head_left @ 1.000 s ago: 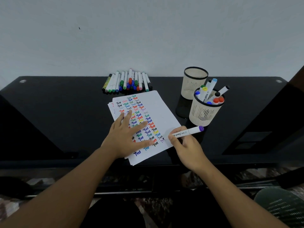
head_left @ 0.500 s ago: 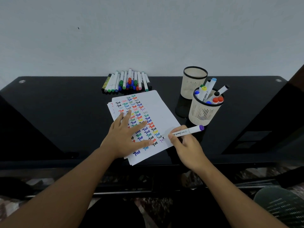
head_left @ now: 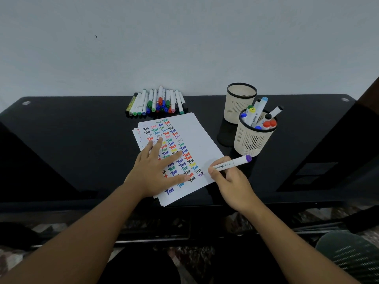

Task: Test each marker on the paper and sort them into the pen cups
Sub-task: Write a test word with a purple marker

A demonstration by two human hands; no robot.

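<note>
Head view, left to right. Left hand (head_left: 155, 171): fingers straight and spread, pressing flat on the paper (head_left: 196, 140), a small stack lying askew on the black table (head_left: 71, 140). The top sheet carries rows of coloured "Test" marks; a faint purple mark sits at its near right edge, just beside the pen tip. Behind the paper, untested markers (head_left: 158, 103) lie in a row against the wall. Right hand (head_left: 229, 181): fingers curled round a purple marker (head_left: 231, 163), tip at the sheet's near right edge, capped purple end pointing towards the cups. Near cup (head_left: 254, 138): holds several markers, standing just beyond the purple cap. Far cup (head_left: 240, 101): appears empty, touching or just behind the near one; which cannot be told.

Risks, as judged: the tip is so close to the edge that a stroke may run onto the table; the raised cap end may knock the near cup as the hand lifts; the faint mark may lead to a wrong cup choice.
</note>
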